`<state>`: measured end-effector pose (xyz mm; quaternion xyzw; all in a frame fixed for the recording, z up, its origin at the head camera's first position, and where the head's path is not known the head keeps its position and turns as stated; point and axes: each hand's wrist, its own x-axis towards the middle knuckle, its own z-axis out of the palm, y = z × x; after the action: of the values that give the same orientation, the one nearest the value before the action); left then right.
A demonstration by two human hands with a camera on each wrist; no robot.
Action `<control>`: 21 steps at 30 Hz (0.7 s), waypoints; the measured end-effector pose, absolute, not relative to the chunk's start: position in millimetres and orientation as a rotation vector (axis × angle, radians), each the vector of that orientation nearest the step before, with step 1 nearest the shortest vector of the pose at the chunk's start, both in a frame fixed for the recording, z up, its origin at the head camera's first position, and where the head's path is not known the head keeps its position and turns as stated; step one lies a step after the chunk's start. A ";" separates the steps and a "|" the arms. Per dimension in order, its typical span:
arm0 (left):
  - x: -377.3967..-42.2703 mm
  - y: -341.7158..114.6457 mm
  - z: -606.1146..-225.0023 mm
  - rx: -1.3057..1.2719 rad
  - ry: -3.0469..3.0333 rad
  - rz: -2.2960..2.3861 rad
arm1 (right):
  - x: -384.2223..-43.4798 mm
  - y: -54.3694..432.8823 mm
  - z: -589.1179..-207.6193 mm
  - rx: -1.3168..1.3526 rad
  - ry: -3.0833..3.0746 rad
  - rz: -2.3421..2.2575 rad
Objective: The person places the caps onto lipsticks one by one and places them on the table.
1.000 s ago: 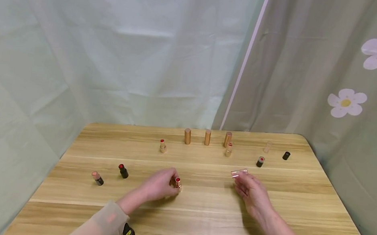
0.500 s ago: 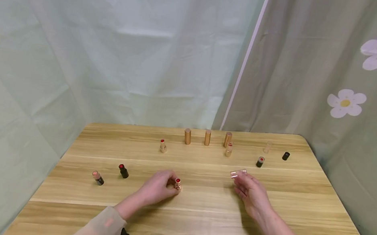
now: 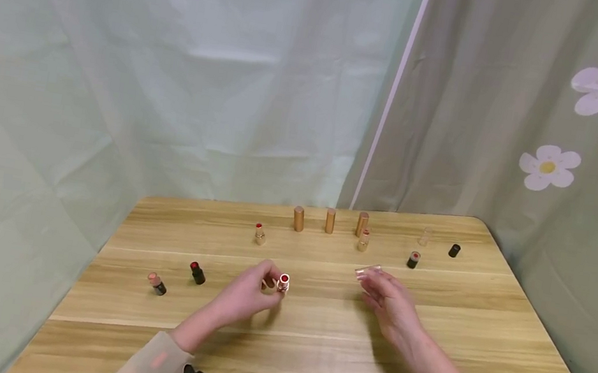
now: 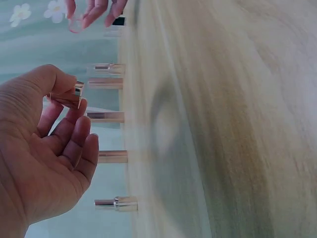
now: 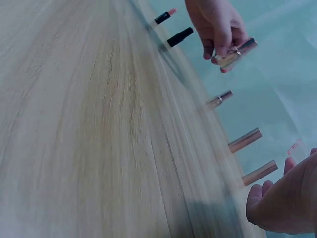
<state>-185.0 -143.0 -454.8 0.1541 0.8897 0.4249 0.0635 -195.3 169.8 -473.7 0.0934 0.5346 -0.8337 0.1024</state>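
My left hand (image 3: 246, 294) pinches an uncapped gold lipstick (image 3: 283, 284) between thumb and fingers, its red tip pointing up over the middle of the table. In the left wrist view the other fingers curl loosely below the thumb, and the lipstick (image 4: 70, 100) is partly covered by them. The right wrist view shows the lipstick's shiny gold body (image 5: 237, 53) side-on. To the right, my right hand (image 3: 391, 307) holds a clear cap (image 3: 367, 272) at its fingertips, tilted sideways above the table. The two hands are apart.
Three copper-coloured tubes (image 3: 330, 221) stand along the back edge. Uncapped gold lipsticks (image 3: 259, 234) (image 3: 363, 241) stand nearby. At left are a black lipstick (image 3: 197, 273) and a pinkish-topped one (image 3: 157, 284). A black-based lipstick (image 3: 414, 260), clear cap (image 3: 424, 237) and black cap (image 3: 454, 250) stand back right.
My left hand has raised the gold lipstick a little from the table. My right hand has shifted slightly left with the clear cap, narrowing the gap between the hands.
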 end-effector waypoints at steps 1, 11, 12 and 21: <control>-184.5 -143.1 -453.8 0.465 2.692 1.290 | -195.5 167.6 -473.4 0.275 1.572 -2.466; -182.1 -144.6 -453.8 0.516 2.716 1.322 | -196.3 153.5 -474.6 0.276 1.548 -2.469; -182.0 -144.7 -454.3 0.521 2.716 1.326 | -196.3 153.1 -474.8 0.267 1.551 -2.467; -185.0 -141.7 -452.0 0.516 2.679 1.370 | -193.3 147.1 -476.5 0.182 1.563 -2.436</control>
<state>-185.0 -141.7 -452.0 0.1689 0.8766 0.4484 0.0444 -193.3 147.1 -476.5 0.0622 0.5351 -0.8339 0.1203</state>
